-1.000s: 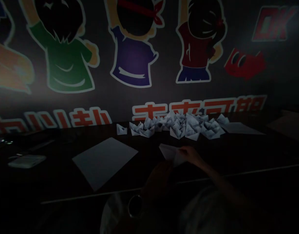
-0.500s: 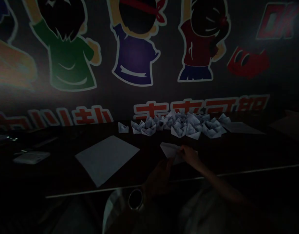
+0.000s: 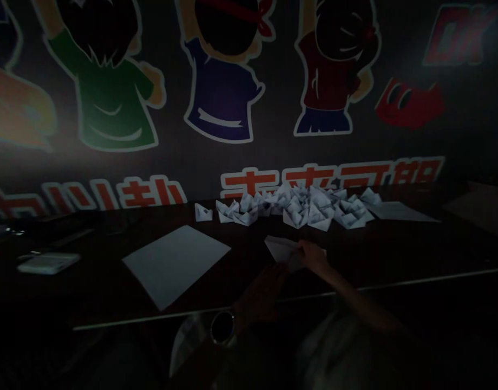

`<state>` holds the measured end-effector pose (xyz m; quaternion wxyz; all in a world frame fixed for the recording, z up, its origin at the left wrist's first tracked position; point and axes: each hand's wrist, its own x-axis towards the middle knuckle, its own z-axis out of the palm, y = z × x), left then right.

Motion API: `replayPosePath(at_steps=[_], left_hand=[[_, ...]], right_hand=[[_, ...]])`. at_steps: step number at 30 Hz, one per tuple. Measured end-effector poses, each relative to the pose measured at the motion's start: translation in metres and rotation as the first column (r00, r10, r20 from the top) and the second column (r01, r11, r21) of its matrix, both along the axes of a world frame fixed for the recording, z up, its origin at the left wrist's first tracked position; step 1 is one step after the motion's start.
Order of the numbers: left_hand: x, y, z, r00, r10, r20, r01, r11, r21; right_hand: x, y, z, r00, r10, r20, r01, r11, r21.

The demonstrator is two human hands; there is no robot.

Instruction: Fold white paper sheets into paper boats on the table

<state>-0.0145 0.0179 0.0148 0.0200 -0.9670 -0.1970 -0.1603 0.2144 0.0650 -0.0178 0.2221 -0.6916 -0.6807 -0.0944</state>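
Observation:
Over the dark table, a partly folded sheet of white paper [image 3: 282, 251] is between my hands, its pointed corner toward the left. My right hand [image 3: 315, 257] is closed on the paper's right side, fingers and thumb pinching it. My left hand [image 3: 269, 283], with a round watch [image 3: 222, 327] on the wrist, touches the paper's lower edge with bent fingers; deep shadow hides part of its grip. Just beyond lies a heap of several folded paper boats [image 3: 309, 208]. To the left, a flat white sheet of paper [image 3: 176, 265] rests on the table.
The table's front edge [image 3: 151, 319] runs close in front of me. A white boxy object [image 3: 49, 263] lies at the far left. Another sheet of paper [image 3: 403, 212] is right of the boats. A wall with painted cartoon figures [image 3: 220, 92] stands behind the table.
The view has shifted slightly, so everything sits a little farther left. My hands keep hold of the folded paper, with only slight finger movement.

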Motion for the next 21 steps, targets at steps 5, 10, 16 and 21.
replayPosePath(at_steps=[5, 10, 16, 21], left_hand=[[-0.002, -0.001, -0.002, 1.000, -0.020, -0.012, 0.020, 1.000, 0.000], [-0.004, 0.002, -0.009, 0.998, -0.042, -0.036, 0.042, 0.999, 0.003], [0.000, 0.011, -0.013, 0.995, 0.005, -0.102, 0.000, 0.999, 0.044], [0.004, 0.010, -0.009, 0.990, 0.029, -0.135, -0.018, 0.996, 0.084]], right_hand=[[0.000, 0.002, -0.002, 1.000, 0.006, 0.027, -0.006, 1.000, -0.001], [-0.004, 0.001, -0.002, 0.997, 0.017, 0.077, -0.018, 1.000, 0.006], [-0.007, -0.002, 0.011, 0.991, -0.029, 0.127, 0.025, 0.999, 0.029], [-0.018, -0.029, 0.017, 0.979, 0.098, 0.180, -0.134, 0.970, 0.201]])
